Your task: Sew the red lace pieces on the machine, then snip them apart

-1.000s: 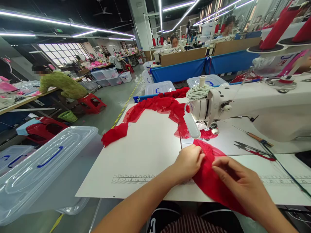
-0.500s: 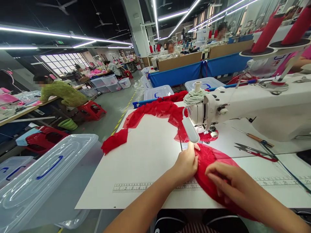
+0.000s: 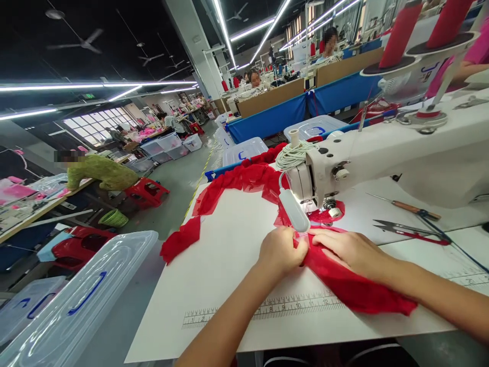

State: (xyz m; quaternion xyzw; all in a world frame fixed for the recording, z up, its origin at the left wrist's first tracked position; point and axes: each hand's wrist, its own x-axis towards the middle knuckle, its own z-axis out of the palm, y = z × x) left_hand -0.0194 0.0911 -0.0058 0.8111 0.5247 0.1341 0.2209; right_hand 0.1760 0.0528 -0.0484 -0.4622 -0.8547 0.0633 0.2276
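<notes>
Sheer red fabric [image 3: 344, 285] lies under the sewing machine's [image 3: 382, 158] head and trails toward the table's front right. My left hand [image 3: 281, 250] is closed on the fabric's edge just in front of the machine head, thumb and fingers pinched together. Flat on the fabric, just right of it, rests my right hand [image 3: 349, 251], its fingers stretched toward the left one. A small white lamp [image 3: 295, 210] hangs over the fingertips and hides the needle area. More gathered red fabric [image 3: 225, 186] curves across the table behind and to the left.
Thread snips [image 3: 410, 230] and a wooden-handled awl [image 3: 414, 208] lie right of the fabric. A ruler scale [image 3: 290, 306] runs along the table's front. Lidded clear bins [image 3: 126, 265] stand at the left. Red thread cones [image 3: 401, 35] rise above the machine. Other people sit farther off.
My right hand has moved forward and left, settling on the fabric beside my left hand. The fabric's loose end now lies on the tabletop instead of over the front edge. The view has tilted.
</notes>
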